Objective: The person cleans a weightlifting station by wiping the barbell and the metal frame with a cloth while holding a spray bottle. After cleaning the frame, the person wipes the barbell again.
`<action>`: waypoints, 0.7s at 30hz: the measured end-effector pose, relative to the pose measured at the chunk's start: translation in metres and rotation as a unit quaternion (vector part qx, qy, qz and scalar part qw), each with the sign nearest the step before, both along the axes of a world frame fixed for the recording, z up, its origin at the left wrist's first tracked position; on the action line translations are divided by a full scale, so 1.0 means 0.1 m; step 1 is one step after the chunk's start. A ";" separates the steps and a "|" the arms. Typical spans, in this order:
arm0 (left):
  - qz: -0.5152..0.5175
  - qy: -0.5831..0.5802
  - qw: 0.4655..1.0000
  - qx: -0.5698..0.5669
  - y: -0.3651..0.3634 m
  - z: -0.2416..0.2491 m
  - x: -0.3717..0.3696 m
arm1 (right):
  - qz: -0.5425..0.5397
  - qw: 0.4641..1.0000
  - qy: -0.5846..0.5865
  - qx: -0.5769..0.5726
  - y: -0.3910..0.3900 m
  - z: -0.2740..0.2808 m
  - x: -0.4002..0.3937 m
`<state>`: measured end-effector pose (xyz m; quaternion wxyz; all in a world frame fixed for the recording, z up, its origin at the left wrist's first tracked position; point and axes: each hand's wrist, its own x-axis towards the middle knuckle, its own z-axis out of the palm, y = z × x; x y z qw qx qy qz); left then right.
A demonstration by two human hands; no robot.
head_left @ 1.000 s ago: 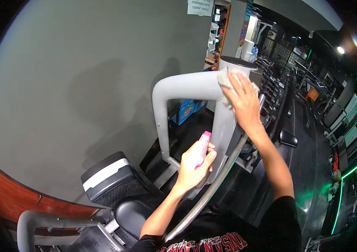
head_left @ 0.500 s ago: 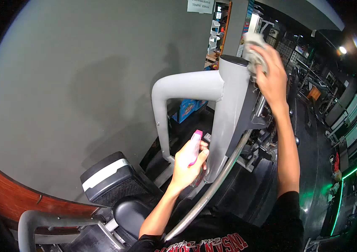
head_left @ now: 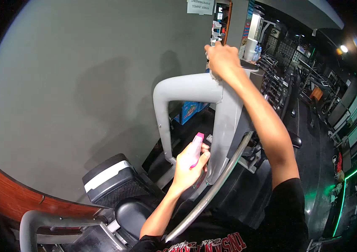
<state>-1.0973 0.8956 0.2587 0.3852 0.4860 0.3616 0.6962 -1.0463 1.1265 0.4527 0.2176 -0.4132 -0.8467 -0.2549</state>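
My left hand [head_left: 190,168] is closed around a spray bottle with a pink and whitish head [head_left: 196,150]; its lower body is mostly hidden by my fingers. Beside it rises the grey metal frame [head_left: 224,126] of an exercise machine. At the top of that frame, my right hand [head_left: 224,59] presses a light grey cloth [head_left: 215,77] against the upper left side of the post. Most of the cloth is hidden under the hand, and only a bit shows below the wrist.
A curved metal bar [head_left: 212,191] runs up in front of me. To the left are a black padded seat [head_left: 134,216] and a black pad with a white stripe [head_left: 107,178]. The grey wall [head_left: 82,105] stands behind. Dumbbell racks [head_left: 273,80] line the right.
My right hand has swung left with the cloth, from the right side of the post across its top to the left side. My left hand and the spray bottle have barely moved.
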 end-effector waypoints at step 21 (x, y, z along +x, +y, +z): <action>-0.043 -0.031 0.999 -0.014 -0.02 0.02 0.06 | 0.046 0.989 0.101 -0.098 -0.12 0.18 1.11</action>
